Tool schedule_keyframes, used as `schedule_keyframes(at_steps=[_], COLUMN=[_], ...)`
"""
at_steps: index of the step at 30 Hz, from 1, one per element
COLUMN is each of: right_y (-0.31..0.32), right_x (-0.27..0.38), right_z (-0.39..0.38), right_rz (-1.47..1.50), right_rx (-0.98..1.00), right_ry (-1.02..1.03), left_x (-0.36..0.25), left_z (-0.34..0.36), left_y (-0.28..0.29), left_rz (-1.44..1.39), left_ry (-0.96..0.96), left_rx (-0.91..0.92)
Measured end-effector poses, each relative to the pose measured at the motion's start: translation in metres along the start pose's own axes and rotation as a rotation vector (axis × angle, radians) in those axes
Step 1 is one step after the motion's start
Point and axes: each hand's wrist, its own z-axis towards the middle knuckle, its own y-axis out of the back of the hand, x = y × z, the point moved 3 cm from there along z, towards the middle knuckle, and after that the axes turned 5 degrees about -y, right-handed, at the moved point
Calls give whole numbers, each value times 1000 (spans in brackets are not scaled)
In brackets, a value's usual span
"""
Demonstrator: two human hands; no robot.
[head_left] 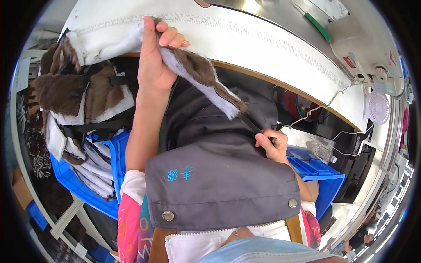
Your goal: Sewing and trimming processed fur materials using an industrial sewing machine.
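Observation:
My left hand [158, 59] is raised over the front edge of the white table [280, 55], its fingers closed around a strip of brown fur [195, 65] with a white backing. One end of the strip hangs down to the right over my lap; white material runs from the hand's other side toward the fur pile on the left. Low on the right, my right hand [272, 144] is closed on a fold of the dark grey apron [228, 171] that covers my chest and lap.
Fur pieces [66, 98] are heaped at the left, above a blue crate [117, 153] of pale strips. Another blue bin [320, 171] stands at right. A sewing machine [368, 48], a white fan [379, 108], a cord [322, 107] and a green-handled tool [318, 26] lie beyond.

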Motion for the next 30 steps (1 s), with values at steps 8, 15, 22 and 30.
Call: schedule_keyframes(at_steps=[8,15,22,30], right_y=[14,47,57,-28], right_x=[37,82,114,100], right_z=[29,67,107,96], right_rz=[46,-768,-1186,-216], right_rx=[-213,-487,-536,55], right_ry=[-41,274,434,169], left_x=[6,16,32,51], left_z=[-8,-12,-16,-20], left_y=[-13,-21,-38,-56], left_rz=[-34,137,229,568], left_ry=[31,0,-3,-65], left_rx=[8,-17,-9,-67])
